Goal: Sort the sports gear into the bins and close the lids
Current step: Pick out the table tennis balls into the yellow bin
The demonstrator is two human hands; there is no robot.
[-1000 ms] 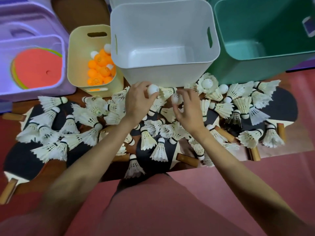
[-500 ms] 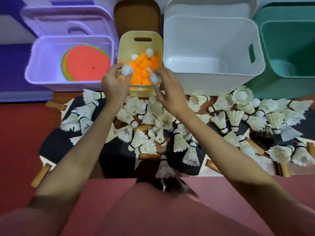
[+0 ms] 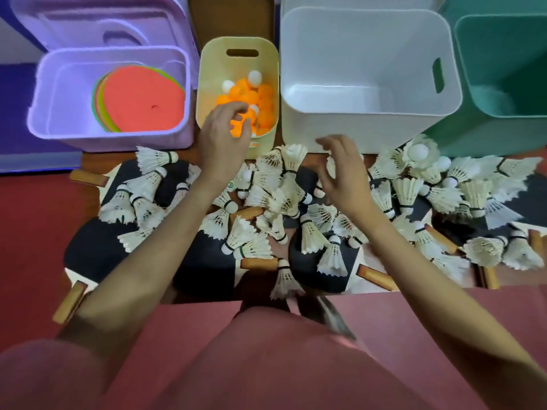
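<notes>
A person looks down at 4 open bins in a row: a purple bin (image 3: 38, 113) holding flat coloured discs (image 3: 142, 99), a small yellow bin (image 3: 207, 69) of orange and white balls (image 3: 254, 93), an empty white bin (image 3: 364, 131), and a green bin (image 3: 503, 66). Shuttlecocks (image 3: 296, 196) and black paddles (image 3: 204, 267) lie heaped in front of them. The left hand (image 3: 220, 137) hovers over the near rim of the yellow bin, fingers loosely spread and holding nothing. The right hand (image 3: 343, 167) hangs above the heap, just before the white bin's front wall, fingers apart and empty. The step in hand looks like sorting balls into the yellow bin; 2 white balls (image 3: 418, 150) sit among the shuttlecocks near the green bin. The next move likely calls for reaching right and pinching 1 without scattering feathers. Open room lies above the heap; the bin fronts hem it in behind, and the lids stand open behind the bins.
</notes>
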